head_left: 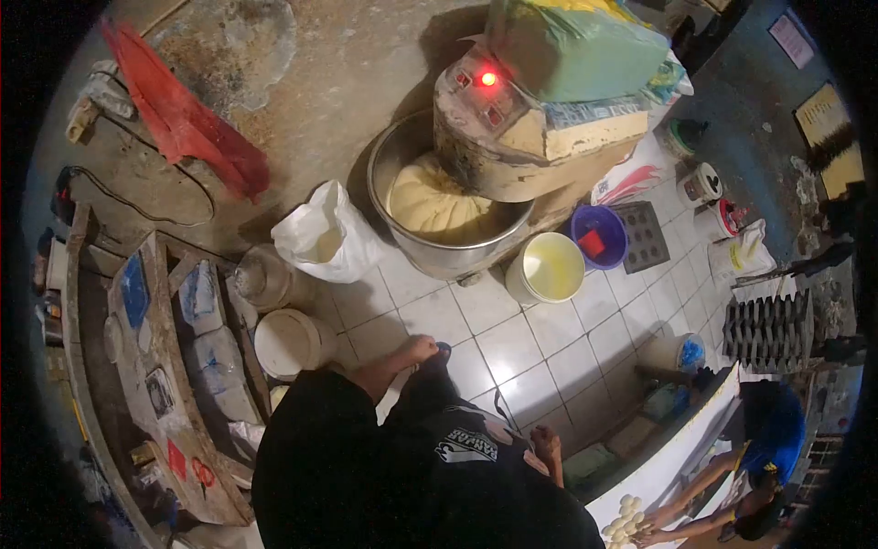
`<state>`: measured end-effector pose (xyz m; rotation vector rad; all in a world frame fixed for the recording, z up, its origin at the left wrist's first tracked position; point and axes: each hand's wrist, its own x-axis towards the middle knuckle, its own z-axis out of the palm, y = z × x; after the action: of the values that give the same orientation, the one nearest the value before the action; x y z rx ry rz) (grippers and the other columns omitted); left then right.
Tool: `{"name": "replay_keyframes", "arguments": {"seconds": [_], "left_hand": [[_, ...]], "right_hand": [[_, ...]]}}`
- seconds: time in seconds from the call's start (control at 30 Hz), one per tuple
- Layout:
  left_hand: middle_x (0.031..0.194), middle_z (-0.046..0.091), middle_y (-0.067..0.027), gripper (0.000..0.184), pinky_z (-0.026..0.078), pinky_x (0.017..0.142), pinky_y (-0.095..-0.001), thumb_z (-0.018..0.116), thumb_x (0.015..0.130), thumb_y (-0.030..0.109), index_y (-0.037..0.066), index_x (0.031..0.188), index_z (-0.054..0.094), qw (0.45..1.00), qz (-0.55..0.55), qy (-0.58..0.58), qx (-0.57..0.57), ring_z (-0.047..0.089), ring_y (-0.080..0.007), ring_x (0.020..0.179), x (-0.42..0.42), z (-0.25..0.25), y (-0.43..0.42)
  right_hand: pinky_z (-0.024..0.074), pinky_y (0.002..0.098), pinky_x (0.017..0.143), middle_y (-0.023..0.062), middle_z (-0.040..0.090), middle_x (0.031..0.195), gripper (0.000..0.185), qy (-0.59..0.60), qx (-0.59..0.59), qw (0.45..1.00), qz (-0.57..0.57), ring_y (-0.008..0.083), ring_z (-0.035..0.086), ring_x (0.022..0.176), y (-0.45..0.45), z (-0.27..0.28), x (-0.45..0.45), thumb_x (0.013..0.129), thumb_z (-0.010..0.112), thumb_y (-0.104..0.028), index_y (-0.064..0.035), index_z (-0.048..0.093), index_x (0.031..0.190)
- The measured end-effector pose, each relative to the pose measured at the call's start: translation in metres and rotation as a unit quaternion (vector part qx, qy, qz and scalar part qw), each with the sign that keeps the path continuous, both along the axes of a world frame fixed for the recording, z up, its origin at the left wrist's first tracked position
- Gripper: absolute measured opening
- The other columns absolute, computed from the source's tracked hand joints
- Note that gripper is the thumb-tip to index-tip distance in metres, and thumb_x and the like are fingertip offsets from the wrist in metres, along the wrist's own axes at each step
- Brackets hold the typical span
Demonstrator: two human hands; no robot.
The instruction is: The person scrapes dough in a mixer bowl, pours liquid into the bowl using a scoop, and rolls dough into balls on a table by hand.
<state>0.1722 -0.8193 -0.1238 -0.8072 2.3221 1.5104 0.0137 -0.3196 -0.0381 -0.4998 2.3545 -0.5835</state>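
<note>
My left hand [422, 349] hangs over the tiled floor in front of my body, its fingers curled in and no object showing in it. Lower at the right of my black shirt is my right hand [547, 443], small in view, fingers bent and nothing visible in them. Ahead of me stands a dough mixer [494, 165] with a red light lit on its head. Its steel bowl [457, 258] holds a large mass of pale dough [439, 203]. Neither hand touches the mixer or the bowl.
An open white sack [329, 233], a cream bucket [549, 268] and a purple tub [601, 236] surround the mixer. Lidded buckets [293, 343] and a wooden bench [174, 366] stand left. At right, a co-worker [773, 430] handles dough balls [625, 520] on a white table [640, 476].
</note>
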Motion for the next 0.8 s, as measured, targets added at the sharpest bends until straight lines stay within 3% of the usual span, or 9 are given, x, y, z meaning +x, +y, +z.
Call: {"name": "replay_keyframes", "arguments": {"seconds": [0.2, 0.33, 0.4, 0.53, 0.63, 0.67, 0.7, 0.77, 0.8], "left_hand": [[0.105, 0.076, -0.0182, 0.033, 0.057, 0.088, -0.0463, 0.066, 0.094, 0.037, 0.007, 0.106, 0.075, 0.997, 0.053, 0.008, -0.059, 0.073, -0.036, 0.1, -0.065, 0.005, -0.041], [0.103, 0.076, -0.0161, 0.033, 0.057, 0.087, -0.0455, 0.066, 0.095, 0.039, 0.008, 0.106, 0.075, 0.988, 0.143, 0.023, -0.061, 0.073, -0.0355, 0.098, -0.08, 0.012, -0.025], [0.1, 0.076, -0.0165, 0.038, 0.057, 0.089, -0.0447, 0.067, 0.095, 0.043, 0.007, 0.103, 0.075, 0.995, 0.083, 0.031, -0.042, 0.073, -0.0359, 0.097, -0.071, 0.024, -0.021], [0.1, 0.076, -0.0169, 0.045, 0.056, 0.091, -0.0439, 0.066, 0.096, 0.048, 0.006, 0.109, 0.074, 0.984, 0.091, -0.142, -0.063, 0.072, -0.0363, 0.098, -0.045, 0.076, -0.007], [0.141, 0.062, -0.0195, 0.061, 0.048, 0.107, -0.0478, 0.054, 0.102, 0.058, 0.011, 0.141, 0.061, 0.994, 0.033, -0.1, -0.032, 0.061, -0.0342, 0.128, 0.01, 0.09, -0.015], [0.144, 0.061, -0.0192, 0.066, 0.047, 0.109, -0.0479, 0.051, 0.103, 0.06, 0.009, 0.143, 0.059, 0.993, 0.095, -0.042, -0.046, 0.06, -0.0346, 0.129, 0.042, 0.067, -0.024], [0.146, 0.06, -0.0188, 0.067, 0.046, 0.109, -0.0483, 0.051, 0.104, 0.059, 0.008, 0.146, 0.057, 0.972, 0.06, -0.152, -0.169, 0.06, -0.0353, 0.129, 0.068, 0.047, -0.039], [0.117, 0.069, -0.0211, 0.043, 0.05, 0.093, -0.0527, 0.061, 0.098, 0.042, 0.003, 0.117, 0.064, 0.928, 0.258, -0.087, -0.255, 0.066, -0.0389, 0.109, 0.141, 0.083, -0.06], [0.121, 0.069, -0.021, 0.044, 0.05, 0.095, -0.0507, 0.063, 0.096, 0.041, 0.005, 0.121, 0.065, 0.886, 0.349, -0.078, -0.297, 0.066, -0.0385, 0.11, 0.177, 0.11, -0.065]], "right_hand": [[0.0563, 0.0505, 0.073, 0.0179, 0.073, 0.105, 0.03, 0.065, 0.099, 0.99, 0.075, 0.0377, 0.072, 0.092, 0.076, -0.099, -0.003, 0.092, 0.069, -0.033, -0.0108, 0.073, 0.112], [0.0562, 0.044, 0.067, 0.0102, 0.075, 0.094, 0.025, 0.006, -0.006, 0.991, 0.135, 0.0307, 0.073, 0.086, 0.057, -0.141, -0.062, 0.093, 0.066, -0.03, -0.0114, 0.074, 0.109], [0.0559, 0.0423, 0.066, 0.0087, 0.075, 0.09, 0.022, -0.019, -0.044, 0.983, 0.175, 0.0282, 0.072, 0.084, 0.035, -0.156, -0.098, 0.093, 0.065, -0.028, -0.0106, 0.074, 0.104], [0.0547, 0.0424, 0.067, 0.0103, 0.072, 0.084, 0.019, -0.093, -0.129, 0.941, 0.297, 0.0254, 0.069, 0.078, -0.098, -0.166, -0.187, 0.092, 0.063, -0.023, -0.0068, 0.072, 0.088], [0.0537, 0.0463, 0.067, 0.0129, 0.071, 0.084, 0.018, -0.083, -0.235, 0.905, 0.343, 0.0285, 0.07, 0.078, -0.197, -0.166, -0.226, 0.091, 0.059, -0.021, -0.0099, 0.07, 0.083], [0.0528, 0.0462, 0.064, 0.0122, 0.07, 0.082, 0.017, -0.082, -0.245, 0.901, 0.347, 0.0271, 0.069, 0.074, -0.236, -0.146, -0.231, 0.091, 0.057, -0.018, -0.0107, 0.07, 0.084], [0.0519, 0.0454, 0.061, 0.0108, 0.07, 0.082, 0.017, -0.108, -0.164, 0.919, 0.343, 0.0265, 0.067, 0.069, -0.266, -0.128, -0.236, 0.091, 0.057, -0.017, -0.0115, 0.07, 0.082], [0.0501, 0.0374, 0.057, 0.0047, 0.068, 0.079, 0.012, -0.2, -0.124, 0.923, 0.306, 0.0179, 0.062, 0.064, -0.333, -0.13, -0.225, 0.092, 0.063, -0.017, -0.0108, 0.071, 0.086], [0.0492, 0.0302, 0.055, 0.0, 0.068, 0.076, 0.01, -0.277, -0.154, 0.915, 0.249, 0.0099, 0.06, 0.064, -0.348, -0.141, -0.229, 0.093, 0.07, -0.019, -0.0093, 0.072, 0.091]]}}
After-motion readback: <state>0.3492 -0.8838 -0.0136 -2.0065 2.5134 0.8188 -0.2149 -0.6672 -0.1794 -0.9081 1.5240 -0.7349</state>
